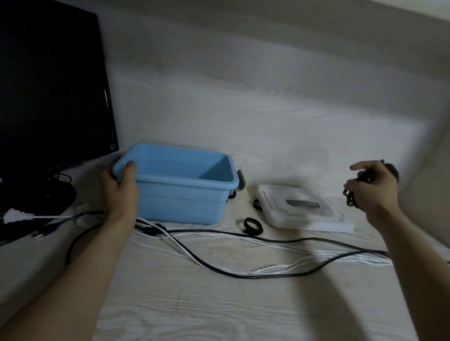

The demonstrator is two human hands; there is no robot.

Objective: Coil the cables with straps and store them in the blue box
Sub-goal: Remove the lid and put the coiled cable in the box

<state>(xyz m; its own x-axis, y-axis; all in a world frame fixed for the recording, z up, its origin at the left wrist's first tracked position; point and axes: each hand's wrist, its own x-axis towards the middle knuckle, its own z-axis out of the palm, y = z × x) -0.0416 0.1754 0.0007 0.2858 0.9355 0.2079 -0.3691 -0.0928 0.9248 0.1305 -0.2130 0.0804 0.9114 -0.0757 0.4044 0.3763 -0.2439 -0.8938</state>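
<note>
The blue box (186,191) stands open on the pale wooden desk, behind the cables. My left hand (119,185) grips its left rim, thumb over the edge. My right hand (367,188) is raised at the right and holds a small black coiled cable (353,193) in its curled fingers. A long black cable (236,271) and white cables (178,245) lie loose across the desk in front of the box. A rolled black strap (253,225) sits just right of the box.
A dark monitor (39,92) stands at the left with plugs and a white connector (18,216) below it. A white flat device (305,211) lies at the right behind the cables. A wall (253,90) closes the back.
</note>
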